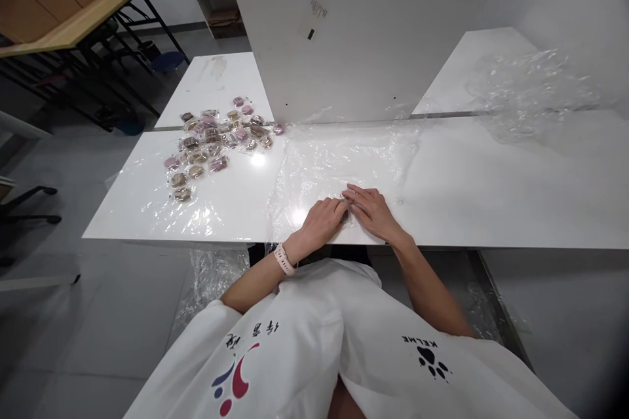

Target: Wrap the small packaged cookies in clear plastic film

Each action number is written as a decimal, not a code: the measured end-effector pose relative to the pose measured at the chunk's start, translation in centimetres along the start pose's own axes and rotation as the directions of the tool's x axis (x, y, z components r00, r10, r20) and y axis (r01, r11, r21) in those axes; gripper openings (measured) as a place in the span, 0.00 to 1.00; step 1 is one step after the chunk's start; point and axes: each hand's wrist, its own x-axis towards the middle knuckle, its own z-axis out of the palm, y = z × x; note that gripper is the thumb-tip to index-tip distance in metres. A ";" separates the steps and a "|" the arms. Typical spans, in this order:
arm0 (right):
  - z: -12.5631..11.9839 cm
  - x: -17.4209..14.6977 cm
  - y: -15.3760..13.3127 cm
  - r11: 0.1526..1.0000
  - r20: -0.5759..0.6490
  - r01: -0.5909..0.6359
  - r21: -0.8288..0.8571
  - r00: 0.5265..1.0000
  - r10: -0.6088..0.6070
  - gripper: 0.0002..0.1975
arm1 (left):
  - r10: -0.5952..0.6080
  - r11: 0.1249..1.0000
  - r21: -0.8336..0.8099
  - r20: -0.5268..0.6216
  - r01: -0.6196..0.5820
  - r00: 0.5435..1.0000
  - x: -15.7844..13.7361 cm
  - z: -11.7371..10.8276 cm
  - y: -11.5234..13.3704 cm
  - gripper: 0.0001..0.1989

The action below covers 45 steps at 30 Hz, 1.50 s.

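My left hand, with a pale pink watch strap on its wrist, rests near the front edge of the white table with its fingers curled. Facing it, my right hand bends its fingers inward until the fingertips of both hands meet. Crinkled clear plastic film shows between them; whether anything is inside it is hidden by the fingers. Under both hands lies a wide clear plastic sheet. Left of the hands, several small round pieces, pink, brown and tan, lie in clear wrappers.
A tall white panel stands across the back of the white table. Crumpled clear plastic is heaped at the right rear. More plastic hangs below the front edge at left. A wooden-topped table stands beyond.
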 end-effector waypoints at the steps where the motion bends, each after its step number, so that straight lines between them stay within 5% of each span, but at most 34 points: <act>1: 0.1 0.1 0.3 1.000 0.023 -0.001 -0.009 1.000 0.001 0.20 | 0.004 1.000 0.007 0.004 -0.004 1.000 -0.2 -0.1 -0.3 0.15; 7: -0.3 -0.2 0.6 0.998 -0.018 0.034 0.053 0.999 -0.033 0.17 | -0.052 0.995 -0.089 -0.178 0.036 0.983 -2.0 -2.2 -3.2 0.13; 11: -1.2 -1.3 0.4 0.996 0.003 0.064 0.062 0.998 -0.064 0.15 | -0.020 0.985 -0.173 -0.150 -0.006 0.989 -2.3 -1.2 -4.9 0.13; 18: -2.5 -4.4 -1.0 0.998 0.001 0.052 -0.040 0.999 -0.052 0.21 | 0.054 0.996 -0.064 -0.074 -0.058 0.996 -7.1 -1.8 -2.4 0.30; 25: -0.9 -7.4 -1.3 0.994 -0.065 0.067 -0.085 0.995 -0.073 0.11 | -0.113 0.992 0.041 -0.094 0.117 0.989 -12.4 -2.5 -2.8 0.17; 30: -1.0 -6.8 -1.9 0.988 -0.038 0.105 -0.116 0.993 -0.110 0.07 | -0.136 0.987 -0.093 -0.077 0.129 0.988 -10.8 -5.5 -4.6 0.11; 34: -1.1 -5.3 -2.9 0.982 -0.015 0.147 -0.120 0.989 -0.150 0.17 | -0.113 0.988 -0.094 0.067 0.119 0.991 -8.2 -8.6 -5.6 0.13; 38: -0.8 -3.3 -2.8 0.990 -0.016 0.131 -0.053 0.991 -0.132 0.08 | -0.122 0.991 -0.027 0.257 0.134 0.959 -4.9 -10.9 -7.2 0.15; 41: -0.7 -1.8 -2.1 0.998 -0.045 0.059 0.023 0.997 -0.057 0.11 | -0.148 0.989 0.056 0.332 0.137 0.932 -2.2 -11.0 -8.7 0.15; 45: -1.0 -0.2 -1.3 0.995 -0.040 -0.073 0.069 0.996 0.076 0.12 | -0.181 0.976 0.161 0.214 0.148 0.960 0.2 -8.7 -10.0 0.12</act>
